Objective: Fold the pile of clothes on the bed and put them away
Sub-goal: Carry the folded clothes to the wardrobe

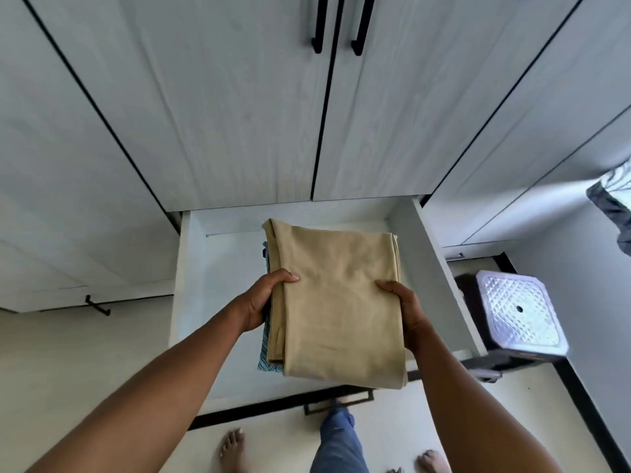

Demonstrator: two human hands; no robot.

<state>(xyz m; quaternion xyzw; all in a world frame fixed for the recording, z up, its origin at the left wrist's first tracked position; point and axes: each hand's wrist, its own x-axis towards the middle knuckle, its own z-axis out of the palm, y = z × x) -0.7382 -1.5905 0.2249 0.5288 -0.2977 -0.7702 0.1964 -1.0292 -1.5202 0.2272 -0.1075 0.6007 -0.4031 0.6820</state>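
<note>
A stack of folded clothes, topped by a beige folded cotton garment (341,302), is held between both hands in the centre of the frame, above an open white wooden drawer (218,268). The left hand (263,302) is closed on the left edge of the stack: the thumb is laid on top of the beige fabric and the other fingers are hidden under it. The right hand (404,308) is closed on the right edge in the same way, with the thumb on top. Under the beige garment, a blue patterned folded cloth (264,353) is seen at the lower left edge of the stack. Whether the stack touches the drawer bottom cannot be told.

The drawer is pulled out from a white wood-grain wardrobe (222,114), whose two black bar handles (338,25) are seen at the top of the frame. A dark plastic stool with a quilted shiny top (519,312) is placed at the right, just beside the drawer. Bare feet on a pale tiled floor (85,353) are seen at the bottom edge.
</note>
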